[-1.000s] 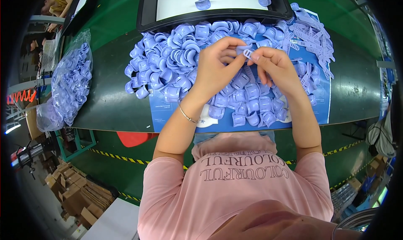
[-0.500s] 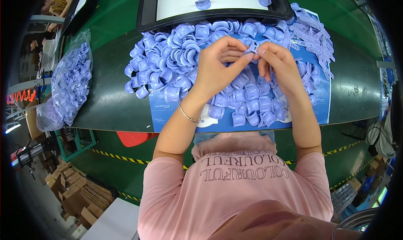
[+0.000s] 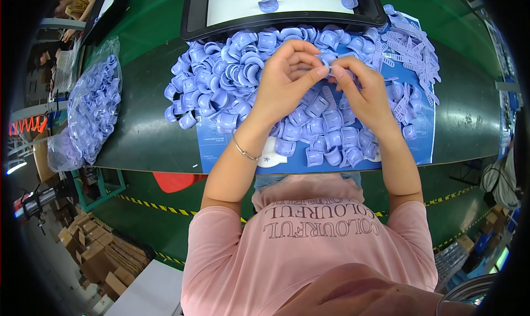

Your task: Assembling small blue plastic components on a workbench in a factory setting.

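Glossy, curved lilac pieces (image 3: 251, 59) are heaped on the bench (image 3: 146, 122); above them, a small part (image 3: 329, 69) is pinched by the left hand (image 3: 283, 84) and right hand (image 3: 365, 92).

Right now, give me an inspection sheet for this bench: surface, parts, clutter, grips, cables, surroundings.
Surface: dark green table; blue sheet under the heap.
Parts: lilac caps heaped; straps piled at right; two caps in the tray.
Clutter: bag of lilac pieces at left.
Grips: left grip and right grip meet, pinching a piece mostly hidden.
Cables: orange coil, far left, kind unclear.
Surroundings: red stool, boxes, another person.
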Tool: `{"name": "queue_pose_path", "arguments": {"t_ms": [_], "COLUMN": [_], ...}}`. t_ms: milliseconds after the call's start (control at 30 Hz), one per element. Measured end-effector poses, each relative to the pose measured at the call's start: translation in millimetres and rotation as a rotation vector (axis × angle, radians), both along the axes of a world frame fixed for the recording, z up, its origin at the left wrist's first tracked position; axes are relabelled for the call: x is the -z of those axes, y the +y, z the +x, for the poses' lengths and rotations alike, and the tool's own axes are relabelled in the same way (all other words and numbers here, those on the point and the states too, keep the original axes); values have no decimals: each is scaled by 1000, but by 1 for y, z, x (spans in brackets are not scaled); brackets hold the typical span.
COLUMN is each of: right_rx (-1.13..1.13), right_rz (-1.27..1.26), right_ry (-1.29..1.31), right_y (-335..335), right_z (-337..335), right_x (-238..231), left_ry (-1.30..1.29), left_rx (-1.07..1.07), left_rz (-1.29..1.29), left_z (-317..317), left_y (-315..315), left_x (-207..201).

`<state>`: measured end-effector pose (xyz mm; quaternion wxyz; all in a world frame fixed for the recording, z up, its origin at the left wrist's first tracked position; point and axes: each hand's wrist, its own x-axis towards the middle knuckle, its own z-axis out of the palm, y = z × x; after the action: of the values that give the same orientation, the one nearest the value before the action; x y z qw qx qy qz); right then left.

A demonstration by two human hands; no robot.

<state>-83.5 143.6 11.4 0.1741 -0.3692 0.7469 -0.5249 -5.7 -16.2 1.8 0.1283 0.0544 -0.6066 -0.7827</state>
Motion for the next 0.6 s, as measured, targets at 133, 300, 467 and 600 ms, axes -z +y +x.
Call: {"name": "queue_pose_path", "arguments": {"t_ms": [133,300,467,600], "right_rx": [98,32,-44,-120], "right_rz": [-80,-84,6,70], "right_ry": [261,-46,-3,98], "right_y": [-2,0,2,1], "right_z": [-2,-2,-3,-2], "right_x": [-2,-2,-6,-1], "left_ry": [62,140,200,193], "left_rx": [30,44,-97,-64], "left_rz": [-187,-207,-91,-483], "left_z": [0,-1,-2,2], "left_y": [2,1,-1,3], "left_x": [3,4,7,0]}}
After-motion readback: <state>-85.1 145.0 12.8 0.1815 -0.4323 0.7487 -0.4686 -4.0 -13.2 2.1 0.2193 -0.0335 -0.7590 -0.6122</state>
